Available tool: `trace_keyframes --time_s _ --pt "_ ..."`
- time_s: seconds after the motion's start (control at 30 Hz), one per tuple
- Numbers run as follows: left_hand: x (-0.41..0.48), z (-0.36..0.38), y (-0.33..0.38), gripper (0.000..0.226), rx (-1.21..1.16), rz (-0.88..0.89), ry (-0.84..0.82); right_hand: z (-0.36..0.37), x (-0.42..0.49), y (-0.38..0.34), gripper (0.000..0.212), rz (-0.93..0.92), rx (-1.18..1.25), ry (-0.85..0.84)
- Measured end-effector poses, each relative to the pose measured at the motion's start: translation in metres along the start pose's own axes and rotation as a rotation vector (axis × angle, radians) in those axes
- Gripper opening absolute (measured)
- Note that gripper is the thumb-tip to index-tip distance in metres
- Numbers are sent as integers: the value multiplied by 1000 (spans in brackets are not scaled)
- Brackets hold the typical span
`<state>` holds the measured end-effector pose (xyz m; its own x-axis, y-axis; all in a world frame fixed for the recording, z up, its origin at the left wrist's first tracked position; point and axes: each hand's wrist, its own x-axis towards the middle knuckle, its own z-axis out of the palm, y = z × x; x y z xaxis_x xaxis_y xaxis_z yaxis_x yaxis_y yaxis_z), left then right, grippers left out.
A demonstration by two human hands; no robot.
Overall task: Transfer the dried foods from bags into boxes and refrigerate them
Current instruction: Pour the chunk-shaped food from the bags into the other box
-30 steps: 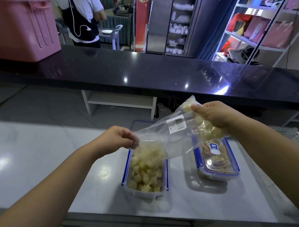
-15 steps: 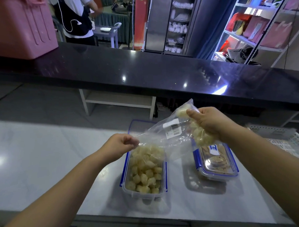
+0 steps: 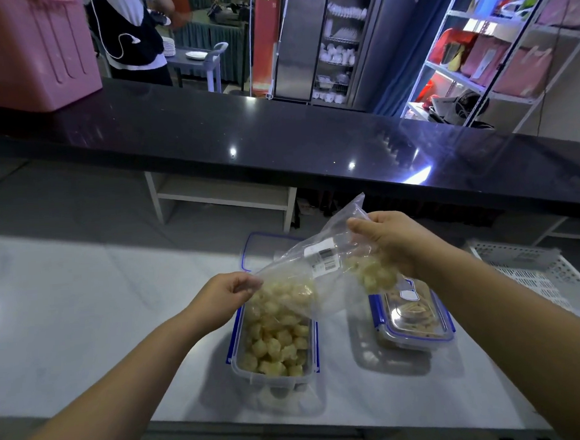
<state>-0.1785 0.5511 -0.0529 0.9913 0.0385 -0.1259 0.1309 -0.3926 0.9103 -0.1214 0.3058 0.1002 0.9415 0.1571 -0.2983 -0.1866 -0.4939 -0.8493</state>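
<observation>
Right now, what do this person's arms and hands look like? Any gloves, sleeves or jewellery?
Both are bare. The left hand and right hand wear no gloves, and no ring, watch or bracelet shows on the fingers or wrists. No sleeve covers either forearm as far as the picture's edge, and there are no cables or markings.

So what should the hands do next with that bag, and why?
Probably lift the right hand higher: a clump of pieces sits in the bag near it, while the left hand holds the mouth over the open box.
</observation>
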Motion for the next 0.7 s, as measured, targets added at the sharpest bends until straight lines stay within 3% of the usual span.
trace_keyframes --time_s 0.2,0.33,0.57,0.7 --pt "-4 3 -4 29 -31 -26 30 2 6 -2 34 48 35 -10" --pt "-6 6 -6 31 -31 -31 22 5 10 2 6 27 -39 30" --pt "-7 0 -5 31 -12 4 16 7 17 2 18 -226 -302 226" --pt "-9 -8 -2 32 -39 -8 -18 8 15 -4 24 -285 -380 237"
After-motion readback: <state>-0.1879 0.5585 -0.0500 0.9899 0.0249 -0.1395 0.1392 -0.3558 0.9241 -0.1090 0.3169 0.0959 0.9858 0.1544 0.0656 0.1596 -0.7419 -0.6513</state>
